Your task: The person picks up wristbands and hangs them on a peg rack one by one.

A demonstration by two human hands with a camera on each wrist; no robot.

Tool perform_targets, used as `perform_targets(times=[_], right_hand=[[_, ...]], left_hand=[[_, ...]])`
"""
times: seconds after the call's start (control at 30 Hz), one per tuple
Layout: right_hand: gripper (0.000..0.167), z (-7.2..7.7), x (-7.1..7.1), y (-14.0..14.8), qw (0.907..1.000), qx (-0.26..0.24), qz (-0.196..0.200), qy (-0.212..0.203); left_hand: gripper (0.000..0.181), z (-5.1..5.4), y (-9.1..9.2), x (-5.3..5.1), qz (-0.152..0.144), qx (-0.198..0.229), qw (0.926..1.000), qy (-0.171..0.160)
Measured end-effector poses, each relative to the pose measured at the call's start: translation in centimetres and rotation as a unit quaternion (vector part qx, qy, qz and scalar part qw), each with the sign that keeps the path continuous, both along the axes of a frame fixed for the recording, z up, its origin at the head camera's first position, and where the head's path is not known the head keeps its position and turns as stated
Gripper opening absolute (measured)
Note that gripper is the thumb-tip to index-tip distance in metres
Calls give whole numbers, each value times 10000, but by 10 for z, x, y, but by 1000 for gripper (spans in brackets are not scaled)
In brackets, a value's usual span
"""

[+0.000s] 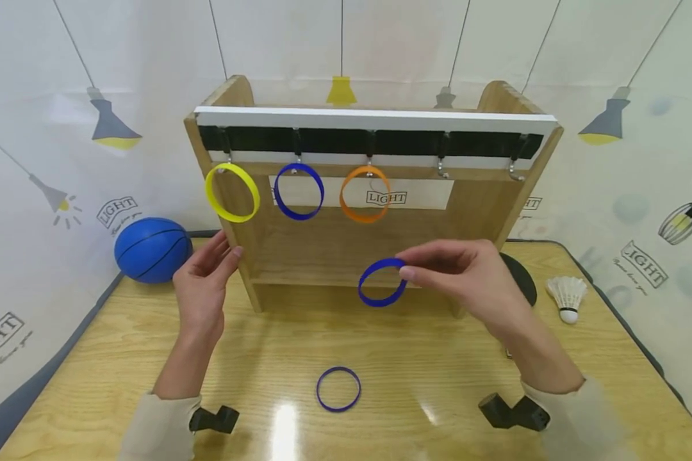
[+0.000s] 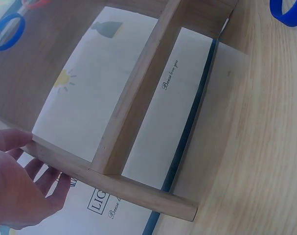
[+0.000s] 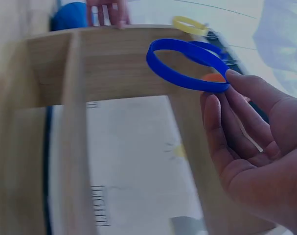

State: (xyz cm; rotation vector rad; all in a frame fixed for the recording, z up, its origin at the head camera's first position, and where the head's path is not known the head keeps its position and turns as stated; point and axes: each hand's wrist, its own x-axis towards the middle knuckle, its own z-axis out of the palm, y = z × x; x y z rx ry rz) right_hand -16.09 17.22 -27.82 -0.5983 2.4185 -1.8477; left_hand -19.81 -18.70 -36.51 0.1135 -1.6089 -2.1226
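The right hand (image 1: 458,272) partly hides a black object (image 1: 521,278).

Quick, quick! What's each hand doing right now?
Left hand: holding the side of the wooden shelf.
Right hand: pinching a blue ring.

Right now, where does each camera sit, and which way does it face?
Head: on the head, facing forward and down at the wooden rack; left hand, right hand and sleeves show.
Left wrist: on that wrist, facing the rack's side; the left hand grips its edge.
Right wrist: on that wrist, facing across the rack; the right hand pinches a blue ring, left fingers beyond.
Head and right wrist share that ring and the yellow ring.
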Motion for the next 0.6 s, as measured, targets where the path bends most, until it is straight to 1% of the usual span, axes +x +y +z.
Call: perform_targets(times=[0.07, 0.17, 0.23, 0.3, 0.37, 0.5, 0.6], right_hand=[[27, 11, 1, 5, 9998, -143, -57, 129], [27, 26, 0, 10, 9982, -508, -122, 304], [26, 34, -1, 14, 9955, -843, -221, 366], [28, 41, -3, 16, 9910, -1233, -364, 378], [30, 45, -6, 17, 9833, -1709, -486, 394], [33, 49, -13, 18, 9618, -2632, -667, 354], [35, 49, -16, 18, 9497, -2988, -872, 345]], left_hand=[[42, 0, 0, -1, 1, 41, 10000, -27], [42, 0, -1, -1, 4, 82, 10000, -41], [42, 0, -1, -1, 0, 83, 10000, -31], [42, 0, -1, -1, -4, 61, 10000, -15], [42, -1, -1, -1, -5, 48, 10000, -5], [42, 0, -1, 0, -15, 4, 10000, -43], [42, 1, -1, 0, -27, -4, 10000, -91]])
